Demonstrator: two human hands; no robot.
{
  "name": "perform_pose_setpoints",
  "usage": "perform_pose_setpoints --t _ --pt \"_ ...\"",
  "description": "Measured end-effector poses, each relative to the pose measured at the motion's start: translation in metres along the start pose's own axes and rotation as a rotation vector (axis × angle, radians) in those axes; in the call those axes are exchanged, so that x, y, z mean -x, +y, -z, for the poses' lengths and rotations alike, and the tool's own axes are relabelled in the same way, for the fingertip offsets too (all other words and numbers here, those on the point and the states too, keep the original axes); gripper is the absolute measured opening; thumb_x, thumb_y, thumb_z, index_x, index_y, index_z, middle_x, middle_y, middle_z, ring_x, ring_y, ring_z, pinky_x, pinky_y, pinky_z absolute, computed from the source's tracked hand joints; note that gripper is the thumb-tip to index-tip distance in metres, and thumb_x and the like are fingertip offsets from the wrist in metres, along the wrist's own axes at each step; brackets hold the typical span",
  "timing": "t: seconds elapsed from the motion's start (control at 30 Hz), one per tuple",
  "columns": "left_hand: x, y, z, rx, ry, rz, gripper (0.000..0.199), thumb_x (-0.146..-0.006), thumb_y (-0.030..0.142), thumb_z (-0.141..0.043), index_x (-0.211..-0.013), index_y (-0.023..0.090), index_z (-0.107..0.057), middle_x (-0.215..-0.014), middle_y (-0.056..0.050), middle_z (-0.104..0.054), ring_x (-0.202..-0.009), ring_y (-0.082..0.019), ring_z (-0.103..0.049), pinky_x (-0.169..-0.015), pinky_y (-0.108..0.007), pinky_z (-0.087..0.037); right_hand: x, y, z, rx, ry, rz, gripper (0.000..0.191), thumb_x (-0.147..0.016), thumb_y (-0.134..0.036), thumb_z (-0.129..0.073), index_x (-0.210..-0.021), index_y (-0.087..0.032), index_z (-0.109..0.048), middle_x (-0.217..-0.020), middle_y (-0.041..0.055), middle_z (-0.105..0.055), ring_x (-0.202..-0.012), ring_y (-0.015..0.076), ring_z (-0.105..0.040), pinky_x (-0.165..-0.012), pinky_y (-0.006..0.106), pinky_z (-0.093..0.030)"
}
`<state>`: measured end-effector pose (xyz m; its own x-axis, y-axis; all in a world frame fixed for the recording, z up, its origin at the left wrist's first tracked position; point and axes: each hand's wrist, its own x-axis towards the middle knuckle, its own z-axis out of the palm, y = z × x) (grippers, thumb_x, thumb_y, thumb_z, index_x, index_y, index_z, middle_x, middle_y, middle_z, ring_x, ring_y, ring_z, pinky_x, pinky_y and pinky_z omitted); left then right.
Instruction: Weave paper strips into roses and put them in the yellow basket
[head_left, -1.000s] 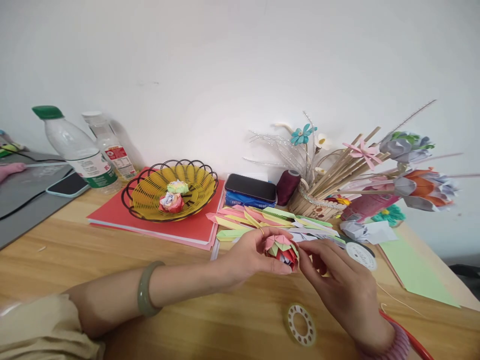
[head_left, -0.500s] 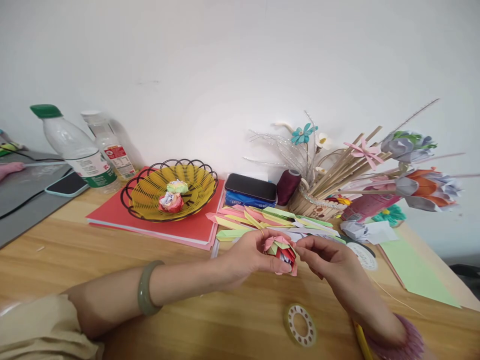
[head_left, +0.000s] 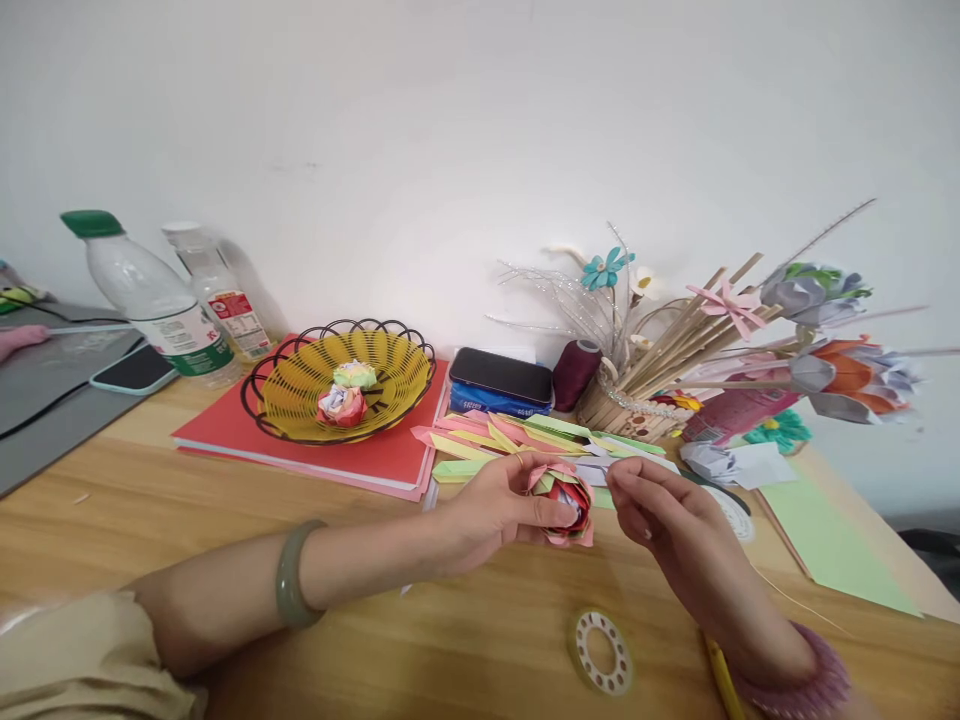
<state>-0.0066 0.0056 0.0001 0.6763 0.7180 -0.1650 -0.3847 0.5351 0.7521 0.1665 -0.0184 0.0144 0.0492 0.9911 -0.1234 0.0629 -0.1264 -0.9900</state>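
My left hand [head_left: 517, 510] is closed around a folded paper flower [head_left: 566, 520] with pink, green and red petals, its thumb lying across the front. Just right of the flower, and apart from it, my right hand [head_left: 660, 505] has thumb and fingertips pinched together. Whatever is in that pinch, if anything, is too fine to make out. Behind both hands lie folded paper strips [head_left: 480, 440] in pink, yellow, green and white. A roll of clear tape [head_left: 602, 652] rests on the table below the hands.
A yellow basket [head_left: 405, 370] with two paper flowers stands on red paper [head_left: 217, 420]. Bottles [head_left: 161, 300] and a phone [head_left: 135, 368] are at left. Behind the strips are another phone [head_left: 501, 375], a thread spool [head_left: 576, 372] and a flower basket [head_left: 626, 410]. Green paper [head_left: 832, 550] lies right.
My right hand has drawn away from the flower, slightly right and up. In my left hand the flower has tilted, showing more of its red inside.
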Motion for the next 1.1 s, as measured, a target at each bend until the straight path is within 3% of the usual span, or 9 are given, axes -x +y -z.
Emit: perform_pose_setpoints --t 0.17,0.3,0.4,0.53,0.73,1.1 --pt "0.000 -0.002 0.001 0.008 0.020 -0.027 0.041 -0.056 0.030 -0.076 -0.086 0.015 -0.052 -0.075 -0.002 -0.061 -0.064 -0.013 -0.061 -0.067 -0.030 -0.044 0.002 0.001 -0.001 0.210 -0.057 0.023 0.027 -0.068 -0.045 -0.063 -0.070 -0.018 -0.059 -0.054 -0.0046 -0.041 -0.048 0.0067 -0.029 -0.043 0.022 -0.020" --pt "0.000 -0.002 0.004 0.015 0.080 -0.018 0.032 -0.065 0.035 -0.069 -0.085 0.014 -0.054 -0.078 -0.003 -0.060 -0.066 -0.012 -0.058 -0.065 -0.028 -0.046 0.002 -0.001 -0.001 0.059 -0.164 -0.107 0.027 -0.067 -0.040 -0.065 -0.060 -0.016 -0.053 -0.052 -0.0054 -0.039 -0.045 0.0050 -0.026 -0.043 0.022 -0.018" --pt "-0.001 -0.001 0.005 0.028 0.087 -0.010 0.032 -0.066 0.036 -0.068 -0.086 0.015 -0.054 -0.077 -0.003 -0.059 -0.064 -0.011 -0.056 -0.059 -0.026 -0.046 0.000 0.000 -0.001 -0.056 -0.168 -0.145 0.027 -0.068 -0.038 -0.064 -0.060 -0.016 -0.051 -0.056 -0.0049 -0.041 -0.046 0.0044 -0.026 -0.043 0.022 -0.017" --pt "-0.001 -0.001 0.006 -0.004 0.032 -0.023 0.032 -0.068 0.039 -0.065 -0.087 0.014 -0.058 -0.077 -0.004 -0.060 -0.061 -0.010 -0.055 -0.054 -0.023 -0.044 0.001 0.001 -0.002 -0.003 -0.163 -0.135 0.031 -0.073 -0.045 -0.058 -0.063 -0.016 -0.052 -0.054 -0.0054 -0.039 -0.045 0.0048 -0.025 -0.043 0.024 -0.015" --pt "-0.001 -0.003 0.007 -0.061 0.023 -0.001 0.032 -0.065 0.039 -0.067 -0.081 0.012 -0.059 -0.070 -0.003 -0.059 -0.056 -0.009 -0.054 -0.051 -0.020 -0.040 0.003 0.003 -0.004 0.107 -0.202 -0.179 0.029 -0.066 -0.043 -0.065 -0.069 -0.015 -0.057 -0.054 -0.0055 -0.041 -0.045 0.0040 -0.025 -0.044 0.023 -0.013" --pt "-0.003 -0.002 0.010 -0.076 -0.001 -0.017 0.027 -0.068 0.036 -0.066 -0.080 0.012 -0.061 -0.070 -0.003 -0.059 -0.056 -0.007 -0.053 -0.050 -0.018 -0.038 0.000 0.003 -0.004 -0.176 -0.363 -0.322 0.031 -0.067 -0.036 -0.066 -0.054 -0.014 -0.047 -0.049 -0.0067 -0.036 -0.042 0.0019 -0.020 -0.042 0.023 -0.008"
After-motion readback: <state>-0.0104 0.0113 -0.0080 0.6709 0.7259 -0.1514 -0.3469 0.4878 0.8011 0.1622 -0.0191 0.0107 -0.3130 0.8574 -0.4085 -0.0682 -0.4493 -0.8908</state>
